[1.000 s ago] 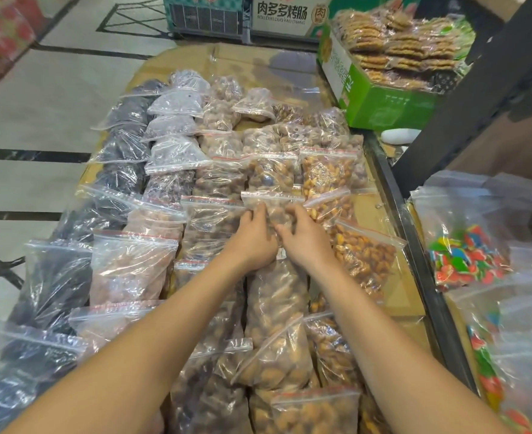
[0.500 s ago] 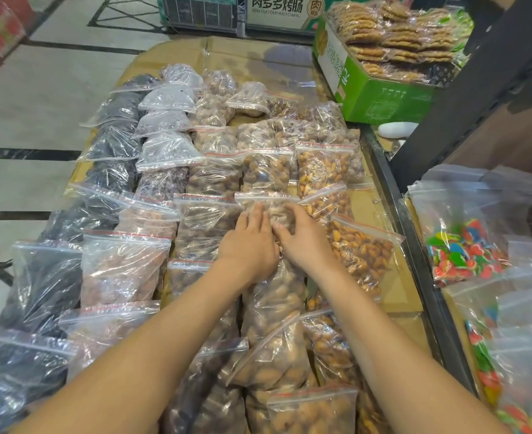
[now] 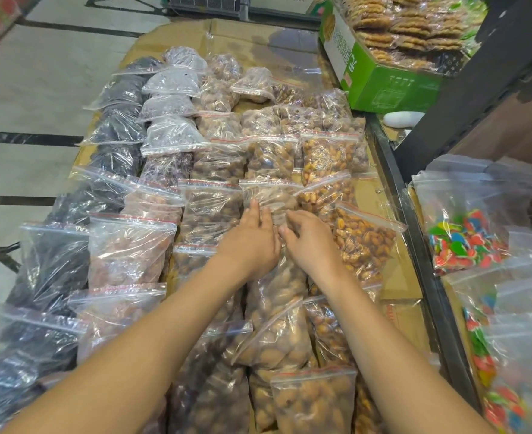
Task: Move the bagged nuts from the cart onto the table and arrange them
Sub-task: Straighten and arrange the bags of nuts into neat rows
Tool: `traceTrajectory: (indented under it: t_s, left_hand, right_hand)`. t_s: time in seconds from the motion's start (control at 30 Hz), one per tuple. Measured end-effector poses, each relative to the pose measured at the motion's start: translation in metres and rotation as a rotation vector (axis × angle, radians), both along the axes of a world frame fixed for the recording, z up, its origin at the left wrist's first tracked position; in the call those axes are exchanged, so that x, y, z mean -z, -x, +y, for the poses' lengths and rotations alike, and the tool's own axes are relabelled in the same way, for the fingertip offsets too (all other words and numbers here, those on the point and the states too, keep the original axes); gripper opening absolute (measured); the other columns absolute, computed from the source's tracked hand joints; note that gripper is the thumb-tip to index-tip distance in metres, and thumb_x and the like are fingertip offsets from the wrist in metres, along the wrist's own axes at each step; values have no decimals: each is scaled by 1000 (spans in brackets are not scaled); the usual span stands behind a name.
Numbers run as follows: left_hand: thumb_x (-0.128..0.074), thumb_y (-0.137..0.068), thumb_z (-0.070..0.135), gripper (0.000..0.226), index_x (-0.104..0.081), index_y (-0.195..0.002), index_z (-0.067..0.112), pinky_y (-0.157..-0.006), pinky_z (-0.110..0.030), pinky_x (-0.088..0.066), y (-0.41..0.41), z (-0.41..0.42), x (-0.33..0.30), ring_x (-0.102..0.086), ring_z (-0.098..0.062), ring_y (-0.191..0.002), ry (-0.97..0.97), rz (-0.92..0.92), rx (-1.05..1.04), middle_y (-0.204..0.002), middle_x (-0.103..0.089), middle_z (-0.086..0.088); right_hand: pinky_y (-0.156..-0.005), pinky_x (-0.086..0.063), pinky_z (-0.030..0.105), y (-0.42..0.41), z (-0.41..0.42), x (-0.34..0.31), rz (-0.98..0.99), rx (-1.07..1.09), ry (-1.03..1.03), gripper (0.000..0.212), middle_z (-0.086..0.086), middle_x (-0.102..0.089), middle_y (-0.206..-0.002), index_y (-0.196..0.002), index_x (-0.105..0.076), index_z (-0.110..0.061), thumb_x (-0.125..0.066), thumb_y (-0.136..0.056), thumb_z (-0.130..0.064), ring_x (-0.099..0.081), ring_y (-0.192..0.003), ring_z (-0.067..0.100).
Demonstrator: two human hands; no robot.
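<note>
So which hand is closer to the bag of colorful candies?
The right hand. It rests on the nut bags, toward the candy bag on the cart side. The left hand lies farther away, beyond the right one.

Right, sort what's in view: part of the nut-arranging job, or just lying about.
Job:
- left hand
- right hand
- bag under the hands
- rows of bagged nuts
- cardboard-covered table

Lying about:
- green box of biscuits
- bags of coloured candy

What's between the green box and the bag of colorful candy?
In the head view, a white oblong thing and a dark slanted beam lie between the green box and the candy bag.
</note>
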State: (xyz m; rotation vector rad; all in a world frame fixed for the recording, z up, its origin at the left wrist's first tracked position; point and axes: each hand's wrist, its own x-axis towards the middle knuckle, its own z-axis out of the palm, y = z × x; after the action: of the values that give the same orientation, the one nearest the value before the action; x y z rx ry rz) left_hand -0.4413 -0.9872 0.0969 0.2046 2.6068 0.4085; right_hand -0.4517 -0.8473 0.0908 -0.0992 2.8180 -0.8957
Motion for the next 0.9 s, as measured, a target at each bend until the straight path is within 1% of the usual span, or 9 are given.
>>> traceTrajectory:
  t_s: [0.17,0.27,0.37,0.47,0.57,0.67,0.77,0.83,0.9]
  left_hand:
    - [-19,-109,33,65,1,-159,-3,-126,-51,-13,-5,5,-8,0,-45,-155,78,73,-4,-167,10,-25]
    - [-23,-107,36,64,-16,-158,-3,-122,-50,-26,-18,3,-2,-19,-41,-153,53,181,14,-167,-9,-26]
    - [-18,-108,38,66,-4,-161,2,-126,-50,-15,-21,3,4,-4,-35,-157,74,88,27,-170,6,-20]
    - [-17,-107,38,68,2,-161,2,-127,-51,-9,-16,5,-3,2,-35,-157,82,48,24,-169,11,-18]
    - [-22,-106,36,69,1,-161,2,-127,-52,-9,-23,3,-5,-2,-40,-156,105,87,59,-169,7,-20]
    - [-19,-107,35,65,-4,-162,4,-124,-52,-16,-35,-2,3,-13,-36,-156,81,135,73,-170,4,-20]
    - [-14,-108,38,64,-1,-162,6,-126,-54,-12,-31,-1,3,-9,-35,-157,45,72,53,-170,9,-17]
    - [-21,-108,36,62,-11,-161,6,-125,-56,-12,-30,-1,-2,-11,-36,-156,44,92,39,-170,3,-19]
    - [-39,-103,26,52,-35,-151,7,-121,-56,-24,-40,-5,-3,-29,-42,-148,103,281,60,-166,-16,-25]
  right_hand:
    - [-108,-43,35,-4,3,-3,61,-84,-99,27,10,-68,-130,-116,-74,-5,-56,-104,-21,-57,-130,26]
    - [-121,-34,43,-17,5,2,77,-139,-127,36,11,-51,-154,-133,-67,-9,-44,-109,-21,-44,-145,24]
    - [-125,-24,35,-15,2,3,11,-145,-110,45,8,-39,-164,-151,-50,-9,-35,-112,-26,-29,-154,18]
    - [-126,-26,42,-13,-3,-6,-24,-134,-109,45,10,-42,-162,-145,-55,-6,-32,-112,-24,-27,-155,18]
    - [-117,-35,49,-29,-5,-6,35,-178,-187,41,8,-60,-143,-121,-69,-10,-32,-110,-23,-47,-141,23]
    - [-120,-26,40,-42,-4,-2,56,-195,-197,46,3,-56,-146,-129,-68,-13,-27,-111,-26,-40,-146,19]
    - [-124,-20,38,-41,-3,-8,39,-195,-168,45,5,-50,-156,-141,-62,-13,-30,-112,-25,-31,-152,17]
    - [-126,-22,45,-47,-2,-15,25,-174,-115,42,8,-49,-157,-144,-59,-11,-35,-111,-23,-29,-154,19]
    - [-125,-25,47,-61,2,-20,51,-91,-45,40,9,-48,-156,-144,-58,-13,-39,-110,-25,-32,-151,24]
